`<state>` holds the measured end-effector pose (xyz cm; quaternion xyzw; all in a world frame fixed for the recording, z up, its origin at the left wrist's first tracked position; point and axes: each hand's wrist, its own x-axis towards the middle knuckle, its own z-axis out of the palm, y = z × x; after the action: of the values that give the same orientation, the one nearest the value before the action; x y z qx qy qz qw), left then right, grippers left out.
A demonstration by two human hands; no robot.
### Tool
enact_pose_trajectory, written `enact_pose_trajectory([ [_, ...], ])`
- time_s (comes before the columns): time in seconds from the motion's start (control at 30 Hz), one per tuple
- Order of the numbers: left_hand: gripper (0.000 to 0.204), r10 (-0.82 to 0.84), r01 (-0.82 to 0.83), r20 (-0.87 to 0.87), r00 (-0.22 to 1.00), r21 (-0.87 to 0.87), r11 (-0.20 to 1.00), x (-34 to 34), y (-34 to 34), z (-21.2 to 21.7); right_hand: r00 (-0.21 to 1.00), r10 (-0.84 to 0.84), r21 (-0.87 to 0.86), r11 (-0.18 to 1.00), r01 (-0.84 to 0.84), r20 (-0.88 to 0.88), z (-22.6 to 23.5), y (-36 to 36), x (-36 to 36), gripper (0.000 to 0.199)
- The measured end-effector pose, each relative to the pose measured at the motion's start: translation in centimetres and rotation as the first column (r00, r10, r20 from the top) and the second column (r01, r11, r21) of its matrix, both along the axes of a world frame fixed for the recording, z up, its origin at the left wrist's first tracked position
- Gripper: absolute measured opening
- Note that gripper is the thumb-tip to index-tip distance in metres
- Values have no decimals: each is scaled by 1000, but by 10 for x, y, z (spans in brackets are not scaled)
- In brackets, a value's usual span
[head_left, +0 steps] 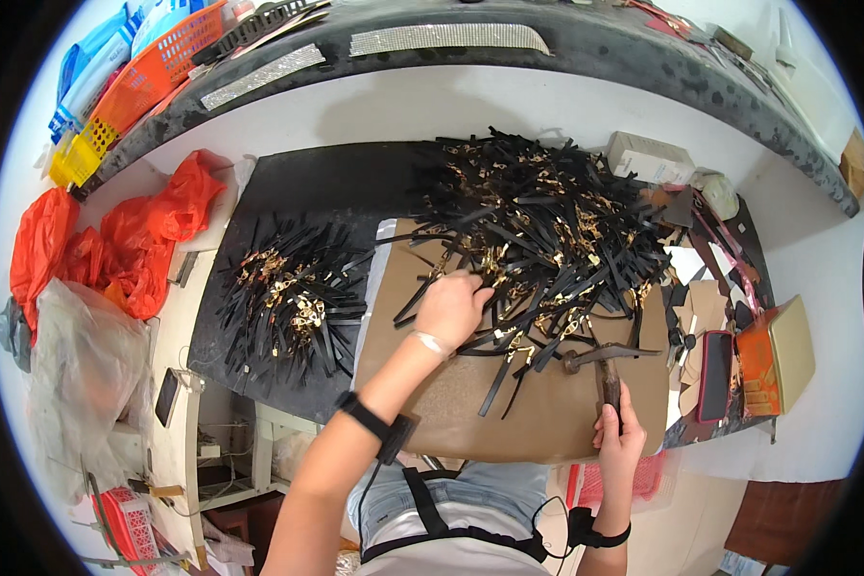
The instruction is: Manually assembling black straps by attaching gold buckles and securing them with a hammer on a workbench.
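Wooden-handled hammer (607, 370), glossy black straps (538, 230)

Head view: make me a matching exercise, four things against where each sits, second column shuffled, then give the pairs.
Things:
1. hammer
2. small strap pile
3. red plastic bags
4. orange basket

Places:
A. far left of the bench, crumpled
B. upper left, on the dark curved shelf
C. handle in the right hand, head on the brown board
D. on the black mat, left of the left hand

Pairs: 1-C, 2-D, 3-A, 4-B
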<state>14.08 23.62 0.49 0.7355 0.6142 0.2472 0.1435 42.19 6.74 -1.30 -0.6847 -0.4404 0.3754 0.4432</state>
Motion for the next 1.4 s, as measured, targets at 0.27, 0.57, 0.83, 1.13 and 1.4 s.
enact_pose_trajectory([
  [0.27, 38, -156, 195, 126, 980, -429, 882, -96, -105, 32, 999, -23, -30, 999, 24, 36, 3, 5, 0, 43],
  [0.57, 31, 143, -132, -114, 983, 93, 987, -89, -146, 34, 997, -48, 2, 999, 48, 64, -7, 5, 0, 44],
  [0.83, 9, 155, -164, 58, 986, 213, 963, -111, -133, -7, 971, -69, 72, 996, 54, 229, -11, -2, -9, 44],
  [1.13, 26, -85, 78, 53, 995, 131, 988, -67, -162, 4, 966, -75, 71, 996, 59, 249, -7, 0, -8, 43],
  [1.4, 10, 358, 11, 489, 795, -602, 798, -90, -175, -7, 998, -37, 26, 999, 35, 60, 1, -12, -12, 44],
])
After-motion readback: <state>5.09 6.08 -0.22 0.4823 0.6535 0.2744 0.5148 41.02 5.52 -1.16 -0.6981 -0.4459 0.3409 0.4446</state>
